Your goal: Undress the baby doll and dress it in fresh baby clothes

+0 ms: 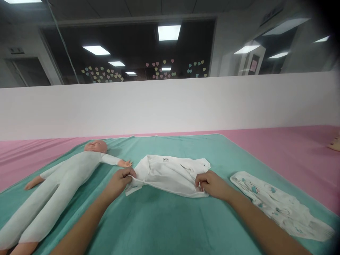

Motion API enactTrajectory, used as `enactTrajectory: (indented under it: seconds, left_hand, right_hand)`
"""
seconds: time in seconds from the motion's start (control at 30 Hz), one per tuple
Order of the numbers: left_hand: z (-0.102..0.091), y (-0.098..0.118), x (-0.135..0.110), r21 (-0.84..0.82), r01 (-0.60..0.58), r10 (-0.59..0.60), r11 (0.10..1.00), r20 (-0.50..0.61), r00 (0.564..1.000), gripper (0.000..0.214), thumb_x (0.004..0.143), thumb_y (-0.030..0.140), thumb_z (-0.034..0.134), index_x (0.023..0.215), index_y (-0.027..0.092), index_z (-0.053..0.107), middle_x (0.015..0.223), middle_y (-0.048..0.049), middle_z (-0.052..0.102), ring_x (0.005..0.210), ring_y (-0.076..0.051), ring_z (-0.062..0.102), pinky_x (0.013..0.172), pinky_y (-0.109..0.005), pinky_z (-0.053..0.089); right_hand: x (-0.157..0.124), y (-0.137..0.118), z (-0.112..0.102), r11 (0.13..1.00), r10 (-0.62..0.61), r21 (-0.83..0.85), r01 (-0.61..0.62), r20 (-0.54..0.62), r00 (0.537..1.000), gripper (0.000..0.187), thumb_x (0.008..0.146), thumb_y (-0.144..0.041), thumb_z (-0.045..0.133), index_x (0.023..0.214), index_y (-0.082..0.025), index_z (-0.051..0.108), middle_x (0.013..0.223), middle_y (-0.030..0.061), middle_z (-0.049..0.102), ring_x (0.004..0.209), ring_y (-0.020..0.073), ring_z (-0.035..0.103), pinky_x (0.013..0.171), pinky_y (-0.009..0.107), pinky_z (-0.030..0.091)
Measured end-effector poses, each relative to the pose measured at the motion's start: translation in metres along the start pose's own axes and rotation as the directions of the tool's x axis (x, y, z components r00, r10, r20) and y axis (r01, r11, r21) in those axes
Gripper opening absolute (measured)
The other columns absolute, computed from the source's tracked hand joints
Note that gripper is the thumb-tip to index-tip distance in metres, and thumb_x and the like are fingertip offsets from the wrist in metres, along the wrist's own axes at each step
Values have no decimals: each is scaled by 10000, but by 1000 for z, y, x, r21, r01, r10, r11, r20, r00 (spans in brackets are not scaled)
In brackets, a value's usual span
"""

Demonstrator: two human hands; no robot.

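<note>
A small white baby shirt (pixel 170 173) is spread across the green cloth, with a small printed label near its upper edge. My left hand (pixel 120 180) pinches its lower left corner, where a white tag or flap hangs down. At the lower right part of the shirt, my right hand (pixel 212 183) has its fingers closed on the fabric; the fingertips are partly hidden in the folds. A baby doll (pixel 69 170) in a white body suit lies on its back to the left, one of its hands close to my left hand.
Printed white baby pants (pixel 278 205) lie to the right of my right forearm. The green cloth (pixel 159 226) covers a pink surface (pixel 278 148). A white low wall (pixel 170 106) stands behind, with dark glass above it. Part of a beige object (pixel 335 143) shows at the right edge.
</note>
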State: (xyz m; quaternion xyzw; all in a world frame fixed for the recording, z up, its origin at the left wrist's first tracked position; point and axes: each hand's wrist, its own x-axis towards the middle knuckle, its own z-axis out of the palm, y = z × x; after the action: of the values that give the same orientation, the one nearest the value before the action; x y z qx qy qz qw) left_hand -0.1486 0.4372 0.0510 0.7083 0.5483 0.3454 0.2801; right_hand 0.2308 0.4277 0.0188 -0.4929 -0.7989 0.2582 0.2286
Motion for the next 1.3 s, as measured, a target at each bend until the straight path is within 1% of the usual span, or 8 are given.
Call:
enactTrajectory:
  seconds: [0.1,0.2,0.37,0.53,0.7,0.87,1.1,1.3]
  left_hand:
    - [-8,-1,-2,-365,23,29,931,135,990,188,733,277,440,644,179,573,574,6,502,556,-132,441,534,-249,349]
    - [-12,-3,-1,-581,41,-19,813,44,999,315,814,426,407,736,173,578,643,-20,542,567,-135,477,534,-262,393]
    - [-10,-29,12,-205,181,-230,962,-253,940,380,695,480,567,873,151,636,938,-91,641,879,-240,576,723,-325,465]
    - [4,-41,19,244,-6,25,970,-77,997,306,729,444,502,808,204,675,961,-56,658,986,-248,552,866,-329,414]
    - [16,-24,13,150,-22,27,988,-30,999,377,768,502,439,782,187,644,932,-54,649,956,-239,548,816,-301,433]
    - [25,-12,5,61,73,-77,995,57,995,389,737,566,493,719,182,560,719,3,585,703,-184,539,615,-257,414]
    - [21,-17,14,-80,160,-177,984,-297,938,371,721,493,553,930,197,632,1107,-63,612,1033,-269,536,804,-325,439]
    - [0,-23,14,3,280,-254,960,-411,876,404,758,535,496,938,213,661,1007,-42,670,962,-266,585,869,-382,422]
  right_hand:
    - [-2,7,-7,975,84,194,-104,109,991,341,665,-141,340,812,-176,646,641,-11,641,488,78,495,492,175,359]
    - [-1,16,-11,912,162,359,-200,134,978,332,674,-191,350,873,-163,614,716,1,659,390,59,430,417,176,342]
    - [8,34,-10,882,285,439,-169,-214,934,306,706,-253,358,869,-161,601,829,18,660,430,51,429,437,175,348]
    - [15,59,-9,913,407,246,-326,-483,775,288,756,-318,388,930,-211,592,1017,19,632,908,168,586,751,263,437]
    - [20,74,-11,900,413,97,-424,-498,763,459,768,-395,452,1169,-179,508,1231,91,526,1098,240,506,886,338,391]
    - [35,78,-19,868,425,-37,-494,-459,780,601,734,-616,450,1187,-224,499,1134,83,570,934,224,571,762,323,416]
    - [45,80,-23,858,422,-68,-510,-472,774,398,699,-579,492,659,-187,550,696,36,592,632,166,509,612,277,340]
    - [41,90,-32,902,423,144,-408,-494,760,413,776,-572,380,681,-186,491,586,-14,561,548,118,497,556,232,351]
